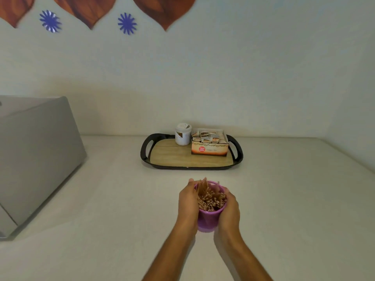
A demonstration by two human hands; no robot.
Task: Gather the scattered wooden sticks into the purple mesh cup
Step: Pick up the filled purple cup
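Observation:
The purple mesh cup (208, 220) stands on the white table in front of me, tilted slightly toward the camera. A dense bundle of thin wooden sticks (210, 197) fills it, their tips fanning out above the rim. My left hand (188, 201) wraps the cup's left side, fingers reaching up along the sticks at the rim. My right hand (230, 209) cups the right side of the cup. I see no loose sticks on the table.
A black-rimmed tray (145, 151) with a wooden floor sits further back, holding a white jar (183, 134) and an open box of tea bags (210, 146). A grey box-like appliance (34, 157) stands at the left. The wall is close behind.

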